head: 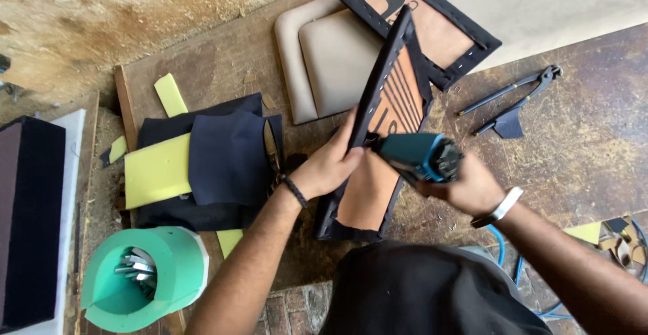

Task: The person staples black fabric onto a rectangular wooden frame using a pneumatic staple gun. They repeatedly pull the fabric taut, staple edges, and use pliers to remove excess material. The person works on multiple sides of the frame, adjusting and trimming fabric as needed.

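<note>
At the far left, a green foam cylinder (145, 277) stands on the floor with metal strips inside it. Beside it lie yellow foam pieces (156, 171) and dark navy fabric sheets (226, 156) stacked on the wooden workbench (580, 139).

Next comes the left hand (329, 165), with a dark band at its wrist. Its fingers are closed on the left edge of a wooden panel (378, 139) wrapped in dark fabric, holding it tilted on edge. The panel's long axis runs from near the person's body, at its lower end, up and away to the right, where its top corner points at a second fabric-edged panel (432, 28) lying flat on beige cushions (334, 58).

To the right, the right hand (469, 188), with a white wristband, is clamped around a teal staple gun (418, 156). The gun's nose points left and touches the panel's fabric-covered right edge about midway along its length, so the two hands face each other across the panel. A blue hose (516, 267) trails below the right forearm.

Farther right, black pincers (520, 92) rest on the bench, well apart from both hands.
</note>
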